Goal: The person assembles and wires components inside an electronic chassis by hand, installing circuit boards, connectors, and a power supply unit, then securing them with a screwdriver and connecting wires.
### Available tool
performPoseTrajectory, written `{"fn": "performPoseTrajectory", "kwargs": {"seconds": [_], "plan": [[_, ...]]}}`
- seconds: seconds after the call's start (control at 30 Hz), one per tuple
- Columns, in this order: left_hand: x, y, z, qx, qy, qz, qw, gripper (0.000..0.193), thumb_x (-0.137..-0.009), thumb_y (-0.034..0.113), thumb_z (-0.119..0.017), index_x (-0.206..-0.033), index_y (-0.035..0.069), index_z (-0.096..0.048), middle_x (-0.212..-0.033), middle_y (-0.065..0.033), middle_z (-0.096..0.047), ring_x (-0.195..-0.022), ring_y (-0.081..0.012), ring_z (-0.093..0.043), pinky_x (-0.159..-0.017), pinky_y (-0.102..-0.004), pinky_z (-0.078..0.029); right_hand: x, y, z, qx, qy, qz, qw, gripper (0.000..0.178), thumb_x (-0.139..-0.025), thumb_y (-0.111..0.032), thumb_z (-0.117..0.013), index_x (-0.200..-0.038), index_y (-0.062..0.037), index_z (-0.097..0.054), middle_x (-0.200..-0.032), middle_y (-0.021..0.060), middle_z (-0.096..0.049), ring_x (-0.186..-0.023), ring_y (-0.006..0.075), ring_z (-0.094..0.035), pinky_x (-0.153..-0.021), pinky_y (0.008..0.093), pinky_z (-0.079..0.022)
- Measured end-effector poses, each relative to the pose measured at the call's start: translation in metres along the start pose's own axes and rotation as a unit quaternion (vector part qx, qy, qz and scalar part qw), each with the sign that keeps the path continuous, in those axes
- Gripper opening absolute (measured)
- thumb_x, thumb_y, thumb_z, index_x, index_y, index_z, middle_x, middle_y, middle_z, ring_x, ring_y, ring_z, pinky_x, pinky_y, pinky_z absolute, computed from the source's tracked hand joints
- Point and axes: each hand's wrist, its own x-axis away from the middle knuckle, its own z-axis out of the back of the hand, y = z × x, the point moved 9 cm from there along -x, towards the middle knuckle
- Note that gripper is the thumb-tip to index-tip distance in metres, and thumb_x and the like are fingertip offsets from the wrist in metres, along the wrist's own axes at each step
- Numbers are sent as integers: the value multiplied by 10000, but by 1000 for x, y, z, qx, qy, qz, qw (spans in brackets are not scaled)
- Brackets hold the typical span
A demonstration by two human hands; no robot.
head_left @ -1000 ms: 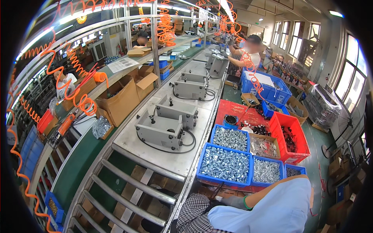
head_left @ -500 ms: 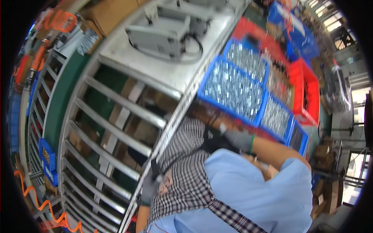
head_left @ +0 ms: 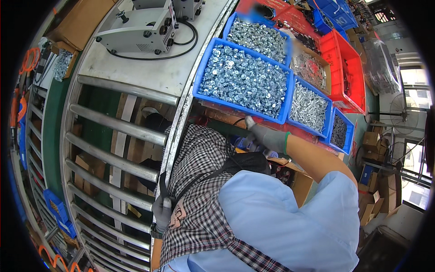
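Observation:
My left hand (head_left: 161, 211), in a grey glove with paler fingertips, is closed around a black strap (head_left: 163, 185) beside the metal rail. The strap runs across the checked apron (head_left: 204, 154) to a black mesh pouch (head_left: 251, 164) at my waist. My right hand (head_left: 268, 137), gloved in grey with a green cuff, is above the pouch, near the front edge of the blue bins. Its thumb stretches out apart from the other fingers, which are partly hidden; nothing shows in its grip. Closest to it is a blue bin of shiny metal fasteners (head_left: 242, 120).
A roller conveyor (head_left: 118, 152) runs along my left, with grey machine housings (head_left: 140, 34) on a plate at its far end. More blue bins hold screws (head_left: 309, 106) and dark fasteners (head_left: 339, 131). A red crate (head_left: 333, 68) stands behind them, and a fan (head_left: 398, 111) farther right.
My right hand has lifted off the black pouch and its thumb now stretches out. My left hand stays on the strap. The view has shifted, and the bins and conveyor appear sharper.

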Motion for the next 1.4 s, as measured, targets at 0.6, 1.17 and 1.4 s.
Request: {"fn": "performPoseTrajectory", "kwargs": {"seconds": [0.6,1.17,1.4], "plan": [[-95,65,-11,30,78,-51,995,226,-940,225,-554,-906,7,-603,-767,-56,-585,-586,-146,-517,-505,-266,-429,33,-168,-41,477,215,466,714,322,-882,-314,-550,-977,-37,-684,-969,158,-693,-920,358,-658,-824,455,-518],[-70,35,-42,-33,-42,11,999,438,-982,370,-496,-1216,15,-600,-1079,-129,-664,-974,-207,-589,-868,-325,-464,22,-207,-110,510,108,559,645,305,-908,-259,-504,-1125,-65,-597,-985,167,-647,-935,344,-633,-826,455,-500],[-76,25,-15,214,115,121,962,303,-966,246,-549,-1052,-38,-613,-897,-100,-664,-736,-153,-608,-633,-277,-512,-3,-201,-131,521,57,565,637,256,-856,-212,-534,-1060,-81,-617,-968,157,-644,-914,339,-635,-798,462,-508]]}}
